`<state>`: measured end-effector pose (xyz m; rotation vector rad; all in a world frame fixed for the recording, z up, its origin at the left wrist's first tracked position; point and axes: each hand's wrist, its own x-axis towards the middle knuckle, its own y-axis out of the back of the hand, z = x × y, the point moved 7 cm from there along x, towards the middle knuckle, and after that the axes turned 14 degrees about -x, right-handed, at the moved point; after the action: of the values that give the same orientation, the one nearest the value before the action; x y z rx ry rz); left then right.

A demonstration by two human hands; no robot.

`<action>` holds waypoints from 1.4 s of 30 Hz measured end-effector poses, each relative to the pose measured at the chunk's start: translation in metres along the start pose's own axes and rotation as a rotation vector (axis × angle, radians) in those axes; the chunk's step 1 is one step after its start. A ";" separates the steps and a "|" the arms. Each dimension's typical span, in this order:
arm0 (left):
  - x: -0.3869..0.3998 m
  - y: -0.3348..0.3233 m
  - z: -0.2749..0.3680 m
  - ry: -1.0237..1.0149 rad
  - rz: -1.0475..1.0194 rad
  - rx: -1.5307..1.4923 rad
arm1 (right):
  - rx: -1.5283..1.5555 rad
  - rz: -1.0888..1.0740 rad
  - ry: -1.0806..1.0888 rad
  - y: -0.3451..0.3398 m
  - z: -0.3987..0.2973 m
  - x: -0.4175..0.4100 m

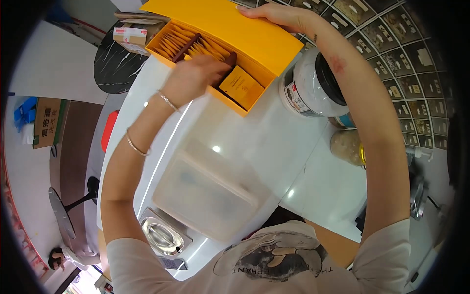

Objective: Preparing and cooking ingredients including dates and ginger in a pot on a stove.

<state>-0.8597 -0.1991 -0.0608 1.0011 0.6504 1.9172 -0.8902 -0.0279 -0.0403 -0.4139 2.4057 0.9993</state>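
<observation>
A yellow cardboard gift box (pixel 227 103) lies with its lid raised on the white countertop. Dark dividers (pixel 186 47) part its inside, and rows of yellow packets (pixel 174 41) stand in two sections. The near-right section holds a flat yellow card or packet (pixel 242 86) bearing writing. My left hand (pixel 198 75), blurred, reaches over the front wall into the middle of the box. Its fingertips are partly hidden, so a hold on a packet cannot be made out. With the thumb on its inner face, my right hand (pixel 277 16) grips the upper edge of the yellow lid (pixel 235 29).
Right of the box stand a large black-lidded plastic jar (pixel 306 86) and a gold-lidded jar (pixel 347 147). Nearer me are a translucent plastic container (pixel 205 198) and a steel lidded pan (pixel 163 235). A small carton (pixel 132 35) sits on the black marbled round table (pixel 117 66).
</observation>
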 end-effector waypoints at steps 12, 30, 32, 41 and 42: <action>0.035 -0.128 -0.039 0.881 -0.433 0.546 | 0.019 0.091 0.161 0.000 0.009 0.027; 0.026 -0.106 -0.025 0.842 -0.050 0.431 | 0.082 0.084 0.125 0.002 0.013 0.030; 0.023 -0.104 -0.034 0.887 -0.038 0.403 | 0.098 0.107 0.114 0.001 0.011 0.031; 0.022 0.012 -0.013 0.208 -0.044 0.289 | 0.104 0.144 0.146 0.007 0.018 0.032; 0.012 0.021 -0.025 0.146 -0.107 0.338 | 0.106 0.142 0.152 0.005 0.015 0.033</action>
<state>-0.8944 -0.2005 -0.0539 1.0130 1.1181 1.8332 -0.9151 -0.0169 -0.0649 -0.2941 2.6430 0.9231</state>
